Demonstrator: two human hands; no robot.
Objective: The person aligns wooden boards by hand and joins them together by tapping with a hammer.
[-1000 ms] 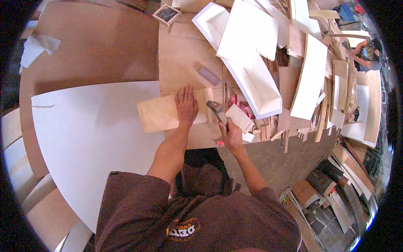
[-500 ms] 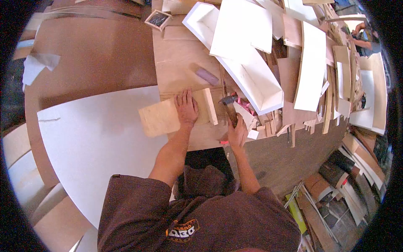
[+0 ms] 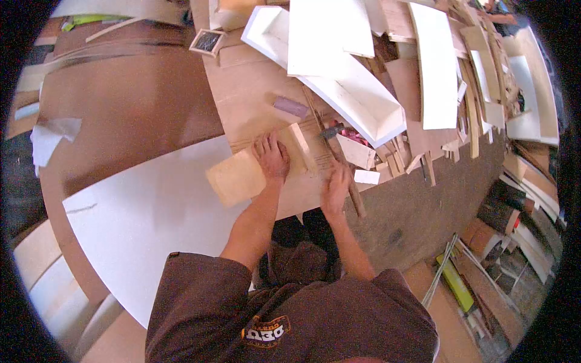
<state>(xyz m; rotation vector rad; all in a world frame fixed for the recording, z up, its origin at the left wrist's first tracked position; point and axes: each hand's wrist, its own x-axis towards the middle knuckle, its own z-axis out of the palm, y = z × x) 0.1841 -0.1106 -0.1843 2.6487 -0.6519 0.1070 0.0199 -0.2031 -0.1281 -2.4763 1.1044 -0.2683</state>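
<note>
My left hand (image 3: pixel 272 158) lies with fingers spread on a pale plywood panel (image 3: pixel 235 180). A narrow wood strip (image 3: pixel 302 146) stands at the panel's right end. A hammer (image 3: pixel 354 198) lies to the right, its dark head pointing away and its handle over the table's front edge. My right hand (image 3: pixel 334 190) is beside the handle, fingers bunched together; whatever they hold is too small to make out. Beyond the panel is a purplish block (image 3: pixel 290 107).
A small box of dark nails (image 3: pixel 207 42) sits at the back. White trough-like pieces (image 3: pixel 357 100) and stacked offcuts (image 3: pixel 439 66) fill the right side. A large white sheet (image 3: pixel 151 212) lies at left. Part of another person shows at the far upper right.
The hammer has gone from my right hand's grip to lying on the table beside it. My left hand stays on the panel. The view has turned, shifting the bench.
</note>
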